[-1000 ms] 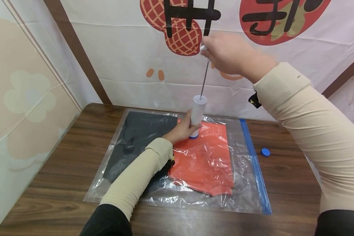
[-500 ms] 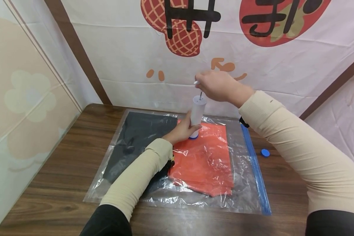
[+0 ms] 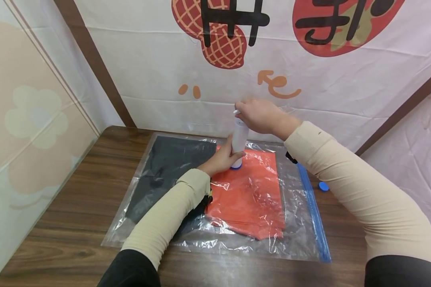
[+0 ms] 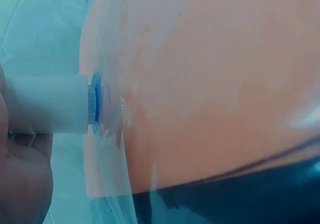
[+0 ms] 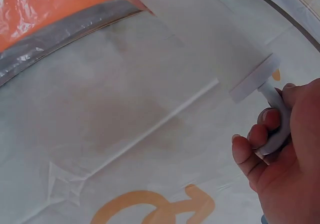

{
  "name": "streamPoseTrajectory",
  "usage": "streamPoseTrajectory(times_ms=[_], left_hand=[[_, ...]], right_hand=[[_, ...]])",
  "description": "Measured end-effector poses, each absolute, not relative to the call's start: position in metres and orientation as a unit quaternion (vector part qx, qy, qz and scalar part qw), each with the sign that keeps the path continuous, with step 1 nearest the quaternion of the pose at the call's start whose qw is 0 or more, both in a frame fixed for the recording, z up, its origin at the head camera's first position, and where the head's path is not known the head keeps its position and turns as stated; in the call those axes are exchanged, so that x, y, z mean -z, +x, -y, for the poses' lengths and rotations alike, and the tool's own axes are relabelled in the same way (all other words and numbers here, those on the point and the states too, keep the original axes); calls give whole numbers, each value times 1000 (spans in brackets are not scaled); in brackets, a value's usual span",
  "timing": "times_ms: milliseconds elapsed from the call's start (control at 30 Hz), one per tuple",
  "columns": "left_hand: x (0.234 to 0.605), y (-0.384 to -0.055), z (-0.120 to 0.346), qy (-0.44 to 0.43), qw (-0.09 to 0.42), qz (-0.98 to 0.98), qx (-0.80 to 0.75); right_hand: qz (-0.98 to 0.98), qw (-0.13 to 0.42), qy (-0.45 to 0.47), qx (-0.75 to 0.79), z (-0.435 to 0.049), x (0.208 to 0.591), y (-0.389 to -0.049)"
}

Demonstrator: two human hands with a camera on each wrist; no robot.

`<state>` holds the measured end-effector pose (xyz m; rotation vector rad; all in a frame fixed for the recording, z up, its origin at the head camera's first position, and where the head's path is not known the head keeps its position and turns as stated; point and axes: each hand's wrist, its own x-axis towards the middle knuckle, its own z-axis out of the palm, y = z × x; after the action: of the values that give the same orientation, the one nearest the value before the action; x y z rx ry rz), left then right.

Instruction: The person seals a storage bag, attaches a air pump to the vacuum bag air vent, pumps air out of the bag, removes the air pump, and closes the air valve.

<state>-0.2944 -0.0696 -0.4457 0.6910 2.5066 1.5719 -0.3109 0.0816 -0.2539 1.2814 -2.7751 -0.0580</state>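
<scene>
A white hand pump [image 3: 240, 137] stands upright on the blue valve [image 3: 236, 167] of a clear vacuum storage bag [image 3: 298, 223]. My left hand [image 3: 220, 159] grips the pump's lower barrel. The right hand [image 3: 260, 114] holds the pump's handle [image 5: 277, 129] with curled fingers, close above the barrel's top. In the left wrist view the pump's nozzle [image 4: 91, 104] meets the valve on the bag. Inside the bag lie a folded red-orange cloth item [image 3: 248, 199] and a dark folded one [image 3: 179, 159], side by side.
A blue round cap [image 3: 323, 186] lies on the wooden table [image 3: 68, 215] right of the bag. The bag's blue zip edge [image 3: 314, 215] runs along its right side. A printed cloth backdrop [image 3: 158, 59] hangs right behind the table.
My right hand has come down from high above, pushing the handle so the metal rod has slid into the barrel. The left hand and bag have stayed in place.
</scene>
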Motion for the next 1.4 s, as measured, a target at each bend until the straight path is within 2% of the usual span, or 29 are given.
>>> streamPoseTrajectory(times_ms=[367, 833, 1033, 1200, 1400], left_hand=[[445, -294, 70, 216, 57, -830, -512], [443, -290, 69, 223, 53, -838, -495], [443, -290, 69, 225, 52, -837, -496], [443, -290, 69, 218, 55, -837, -499], [443, -290, 69, 216, 53, -839, -497]], right_hand=[[909, 33, 414, 18, -84, 238, -313], [922, 75, 380, -9, -87, 162, -307], [928, 120, 352, -7, -91, 136, -305], [928, 152, 339, -9, -94, 124, -302], [926, 152, 347, -12, -92, 128, -301]])
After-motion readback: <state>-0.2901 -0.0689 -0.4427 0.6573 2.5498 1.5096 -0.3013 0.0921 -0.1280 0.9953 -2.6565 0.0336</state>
